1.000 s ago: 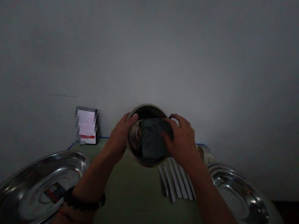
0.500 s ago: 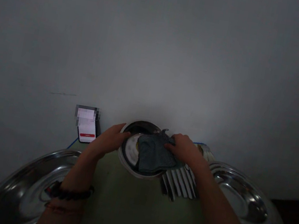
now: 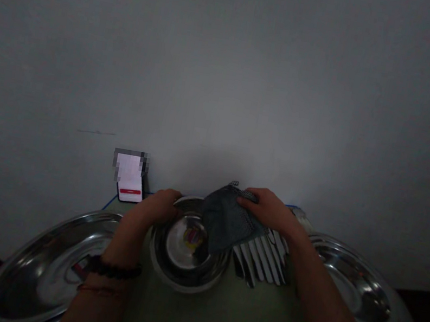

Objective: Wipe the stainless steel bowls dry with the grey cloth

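Note:
A round steel bowl (image 3: pixel 175 275) with a colourful sticker inside its base is at the middle of the table. My left hand (image 3: pixel 164 207) is closed on the bowl's far left rim, its fingertips partly hidden. In my right hand (image 3: pixel 263 206) I grip a dark grey cloth (image 3: pixel 228 218) by its upper right edge. The cloth hangs over the bowl's right side and covers part of the rim. Just right of the bowl, several knives (image 3: pixel 262 259) lie side by side beneath my right forearm.
A large steel basin (image 3: pixel 32 268) stands at the left, partly behind my left forearm. Another wide steel basin (image 3: pixel 364 301) is at the right. A phone with a lit screen (image 3: pixel 131 177) leans against the wall (image 3: pixel 229 75) behind the green-topped table (image 3: pixel 188 321).
The bowl has come down and nearer to me, and its inside shows more. The cloth has lifted off the bowl's middle toward the right, in my right hand.

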A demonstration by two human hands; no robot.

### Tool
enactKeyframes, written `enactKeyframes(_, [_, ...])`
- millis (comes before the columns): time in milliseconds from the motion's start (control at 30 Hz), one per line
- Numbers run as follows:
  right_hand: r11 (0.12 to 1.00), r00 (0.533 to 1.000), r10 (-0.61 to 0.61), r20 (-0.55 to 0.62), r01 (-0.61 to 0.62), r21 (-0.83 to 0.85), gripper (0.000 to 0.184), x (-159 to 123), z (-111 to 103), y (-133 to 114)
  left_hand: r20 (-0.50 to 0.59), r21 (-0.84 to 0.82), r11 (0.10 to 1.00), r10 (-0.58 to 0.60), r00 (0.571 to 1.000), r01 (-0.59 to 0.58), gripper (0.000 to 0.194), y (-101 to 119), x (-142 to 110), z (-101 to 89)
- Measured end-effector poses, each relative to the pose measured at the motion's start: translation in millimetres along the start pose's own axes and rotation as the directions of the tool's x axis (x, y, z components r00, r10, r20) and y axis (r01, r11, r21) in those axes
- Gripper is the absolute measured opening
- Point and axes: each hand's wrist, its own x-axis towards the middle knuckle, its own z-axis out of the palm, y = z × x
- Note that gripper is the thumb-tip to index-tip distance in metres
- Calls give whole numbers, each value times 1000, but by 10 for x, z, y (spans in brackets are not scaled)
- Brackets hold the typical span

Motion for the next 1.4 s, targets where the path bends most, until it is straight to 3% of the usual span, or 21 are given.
enactKeyframes(167, [900, 993, 7, -121, 47, 433, 30, -8, -2, -63, 31, -6, 1000, 7, 1000, -7, 47, 13, 12, 86])
enactKeyframes(267, [799, 984, 55, -169, 57, 598, 29, -7, 1, -69, 71, -140, 976, 175, 982, -164, 61, 116, -87, 11])
enactKeyframes(333, [715, 983, 83, -161, 54, 697, 29, -6, -9, -65, 21, -401, 840, 408, 913, -366, 74, 194, -163, -61])
enactKeyframes(400, [640, 981, 119, -153, 42, 767, 29, -10, -27, -67, -37, -545, 718, 495, 868, -433, 83, 254, -220, -124])
enactKeyframes(433, [615, 976, 145, -160, 37, 788, 29, -13, -38, -74, -98, -546, 715, 463, 881, -437, 85, 277, -242, -149])
enactKeyframes(500, [581, 960, 200, -195, 44, 813, 29, -23, -58, -107, -283, -452, 798, 295, 913, -398, 82, 321, -281, -193])
enactKeyframes(567, [536, 942, 240, -233, 71, 841, 29, -36, -73, -167, -457, -359, 875, 137, 879, -324, 73, 385, -330, -226])
enactKeyframes(600, [504, 936, 253, -245, 89, 859, 28, -44, -77, -208, -487, -349, 886, 106, 867, -304, 67, 431, -360, -237])
enactKeyframes(700, [437, 946, 232, -228, 108, 893, 28, -73, -72, -345, -336, -420, 843, 199, 921, -335, 63, 601, -438, -225])
enactKeyframes(767, [489, 973, 133, -187, 99, 866, 28, -91, -57, -417, -240, -506, 775, 294, 925, -378, 70, 697, -452, -183])
enactKeyframes(833, [582, 987, 46, -151, 97, 808, 27, -99, -38, -444, -215, -528, 760, 312, 926, -379, 77, 738, -430, -140])
enactKeyframes(900, [606, 992, 23, -123, 84, 791, 27, -94, -17, -421, -220, -524, 773, 282, 934, -357, 75, 716, -391, -122])
enactKeyframes(1000, [526, 996, 57, -74, 33, 850, 27, -73, 1, -346, -252, -479, 808, 247, 936, -342, 56, 627, -344, -156])
enactKeyframes(1200, [538, 969, 228, -97, -42, 842, 26, -53, -48, -252, -405, -336, 907, 105, 908, -254, 38, 530, -281, -239])
enactKeyframes(1400, [510, 917, 384, -106, -115, 853, 32, -35, -116, 3, -427, -529, 785, 81, 901, -321, 34, 499, -263, -240])
